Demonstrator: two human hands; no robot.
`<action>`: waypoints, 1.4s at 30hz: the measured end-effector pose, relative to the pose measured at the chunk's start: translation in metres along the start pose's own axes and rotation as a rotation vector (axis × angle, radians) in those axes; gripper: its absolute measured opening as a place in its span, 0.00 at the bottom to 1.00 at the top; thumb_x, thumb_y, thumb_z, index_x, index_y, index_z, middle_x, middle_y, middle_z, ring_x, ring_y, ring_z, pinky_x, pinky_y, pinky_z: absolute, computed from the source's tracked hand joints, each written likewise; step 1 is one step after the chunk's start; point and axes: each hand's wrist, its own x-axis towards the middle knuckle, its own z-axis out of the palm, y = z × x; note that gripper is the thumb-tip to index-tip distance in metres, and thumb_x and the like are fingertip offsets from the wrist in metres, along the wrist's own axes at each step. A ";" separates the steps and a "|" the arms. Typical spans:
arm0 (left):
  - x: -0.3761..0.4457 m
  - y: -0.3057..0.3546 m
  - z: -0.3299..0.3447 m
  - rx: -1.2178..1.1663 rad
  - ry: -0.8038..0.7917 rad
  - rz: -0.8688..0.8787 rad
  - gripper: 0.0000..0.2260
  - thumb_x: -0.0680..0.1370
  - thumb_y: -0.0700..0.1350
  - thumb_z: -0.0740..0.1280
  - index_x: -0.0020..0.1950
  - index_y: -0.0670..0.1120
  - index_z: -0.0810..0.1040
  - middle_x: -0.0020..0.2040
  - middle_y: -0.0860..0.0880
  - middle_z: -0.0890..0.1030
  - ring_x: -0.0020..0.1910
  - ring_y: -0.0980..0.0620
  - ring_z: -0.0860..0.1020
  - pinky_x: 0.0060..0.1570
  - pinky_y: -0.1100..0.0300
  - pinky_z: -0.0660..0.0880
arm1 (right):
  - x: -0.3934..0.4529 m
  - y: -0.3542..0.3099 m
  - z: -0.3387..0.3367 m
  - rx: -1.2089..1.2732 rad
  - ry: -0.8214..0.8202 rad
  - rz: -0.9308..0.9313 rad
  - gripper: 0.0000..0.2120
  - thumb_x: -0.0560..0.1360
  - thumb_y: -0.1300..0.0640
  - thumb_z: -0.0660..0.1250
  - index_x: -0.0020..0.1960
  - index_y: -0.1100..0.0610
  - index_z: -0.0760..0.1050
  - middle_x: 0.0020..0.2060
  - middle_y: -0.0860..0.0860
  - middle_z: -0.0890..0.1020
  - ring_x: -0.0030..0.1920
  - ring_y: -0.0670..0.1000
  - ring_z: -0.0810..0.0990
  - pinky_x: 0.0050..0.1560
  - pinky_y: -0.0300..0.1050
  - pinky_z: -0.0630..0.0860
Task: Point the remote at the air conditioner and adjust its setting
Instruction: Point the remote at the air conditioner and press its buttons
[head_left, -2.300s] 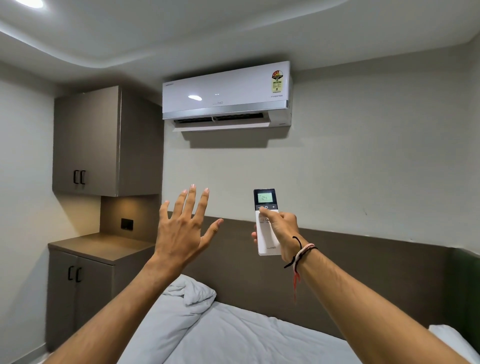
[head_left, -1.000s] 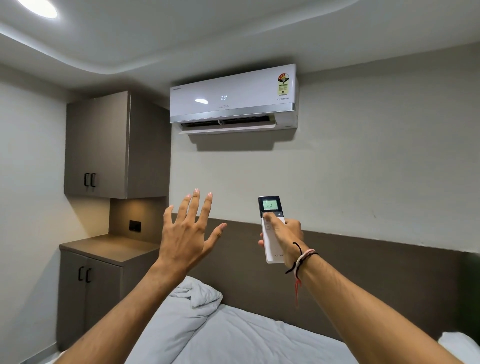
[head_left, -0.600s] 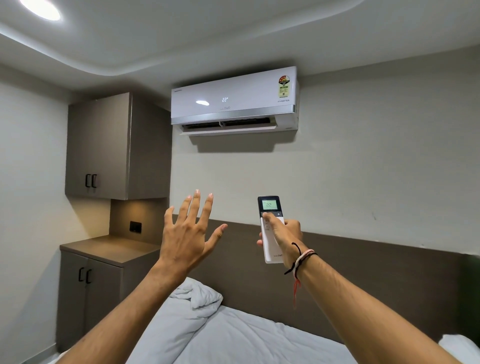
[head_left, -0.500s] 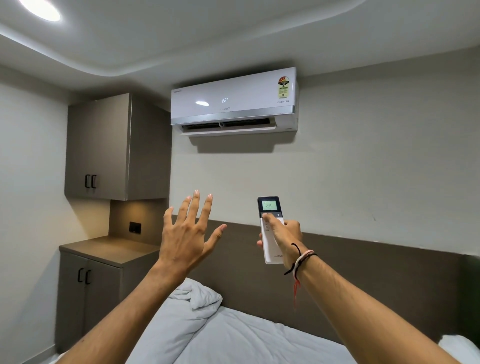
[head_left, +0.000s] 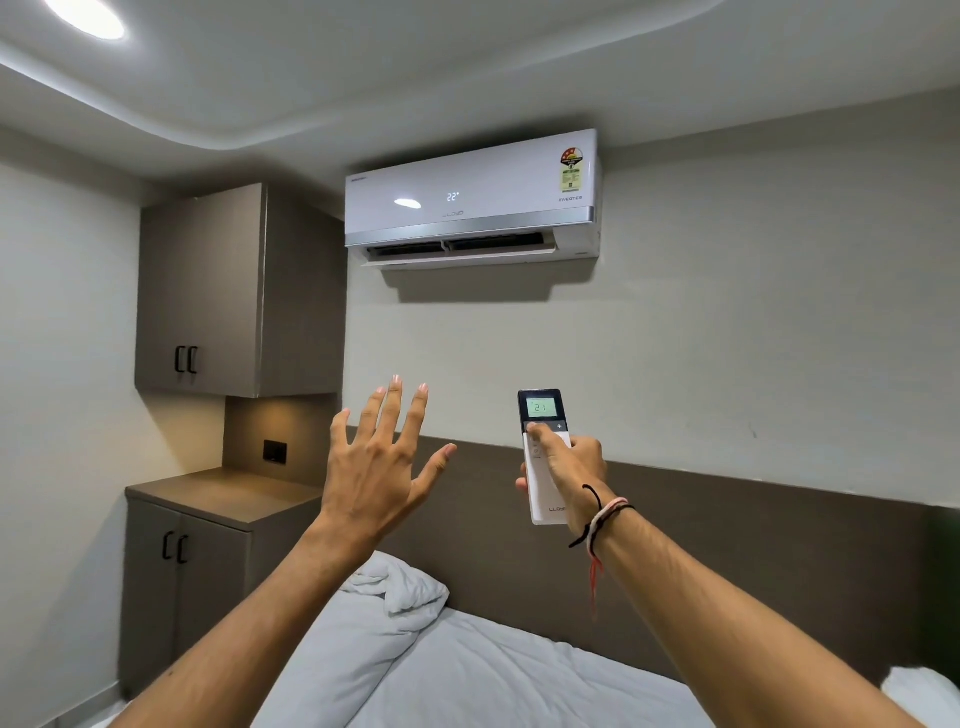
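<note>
A white air conditioner (head_left: 470, 200) hangs high on the far wall, its flap open and its front display reading 22. Below and to its right, my right hand (head_left: 569, 465) holds a slim white remote (head_left: 543, 415) upright, aimed towards the unit, with the thumb on a button just under the lit green screen, which reads 21. My left hand (head_left: 382, 462) is raised beside it, palm forward, fingers spread, holding nothing. A thread bracelet is on my right wrist.
A bed with rumpled white bedding (head_left: 415, 654) lies below my arms against a dark headboard (head_left: 727, 545). At the left stand a brown wall cabinet (head_left: 218, 296) and a low cabinet with a counter (head_left: 208, 545). A ceiling light (head_left: 85, 18) glows at the top left.
The remote's screen has stepped down from 24 to 21, and the air conditioner's display from 23 to 22. Both hands stay almost where they were.
</note>
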 end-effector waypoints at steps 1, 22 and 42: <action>0.000 0.000 0.000 0.001 -0.001 0.001 0.38 0.77 0.69 0.42 0.82 0.50 0.57 0.81 0.40 0.62 0.79 0.41 0.64 0.72 0.34 0.66 | 0.000 0.000 0.000 0.003 0.003 0.001 0.14 0.74 0.48 0.72 0.45 0.61 0.79 0.42 0.63 0.87 0.38 0.63 0.87 0.25 0.37 0.75; -0.001 0.002 0.002 0.008 0.001 -0.006 0.37 0.78 0.69 0.42 0.81 0.50 0.58 0.81 0.41 0.62 0.79 0.42 0.64 0.72 0.33 0.66 | 0.016 0.013 0.002 -0.124 0.094 -0.146 0.35 0.58 0.54 0.83 0.56 0.52 0.65 0.50 0.53 0.81 0.49 0.56 0.82 0.43 0.46 0.79; -0.023 0.036 0.032 -0.071 -0.046 0.016 0.34 0.79 0.66 0.48 0.79 0.48 0.64 0.79 0.39 0.67 0.77 0.41 0.68 0.69 0.34 0.68 | 0.021 0.044 -0.029 -0.203 0.289 -0.275 0.30 0.60 0.56 0.81 0.54 0.50 0.67 0.36 0.41 0.76 0.35 0.42 0.78 0.35 0.41 0.76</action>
